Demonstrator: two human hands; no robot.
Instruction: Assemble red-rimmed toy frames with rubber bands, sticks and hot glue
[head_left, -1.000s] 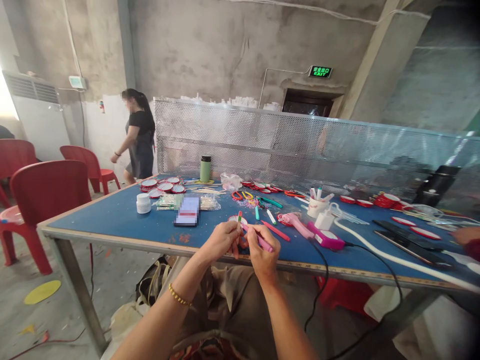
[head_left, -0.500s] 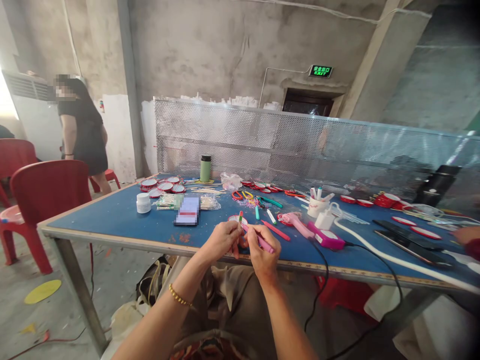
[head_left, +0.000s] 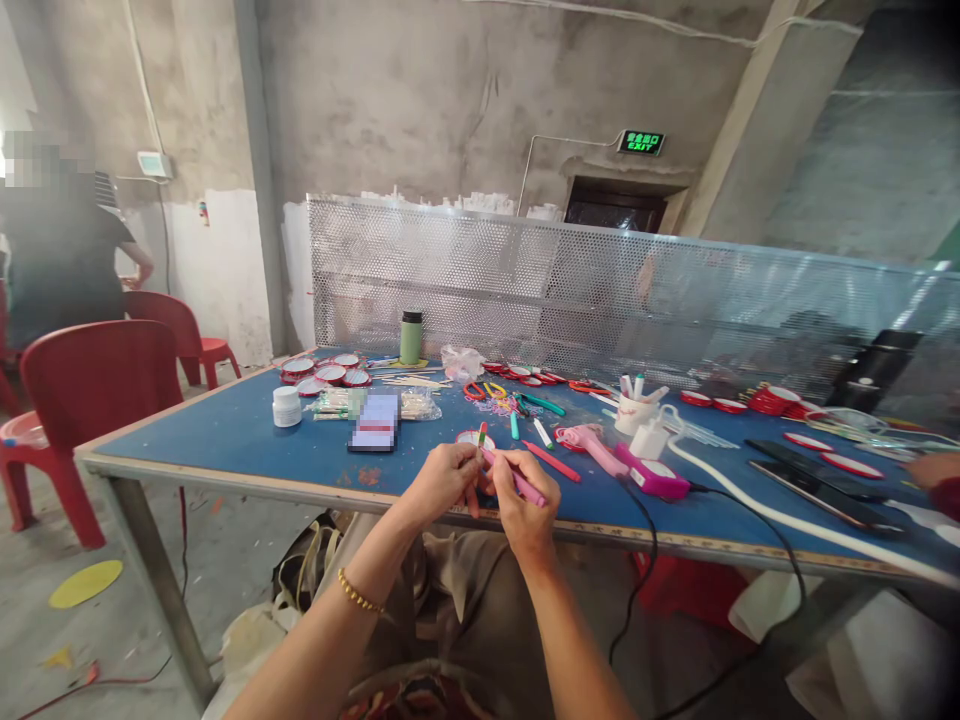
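Observation:
Just over the table's front edge, my left hand pinches a small, thin red-and-green piece that sticks up from the fingertips. My right hand is closed around a pink pen-like tool, gripped as one holds a pen. The tool's tip points left and meets the small piece at my left fingertips; exact contact is too small to make out. Behind my fingers lies a round white disc with a red rim, partly covered by the hands.
On the blue table are a phone, a white jar, a green bottle, pliers, a pink glue gun with cable, a pen cup and several red-rimmed discs. A person stands at far left.
The pink tool and the red-and-green piece have shifted slightly at my fingertips; both hands stay almost in place. At the left, a dark-clothed person now stands farther left in the view.

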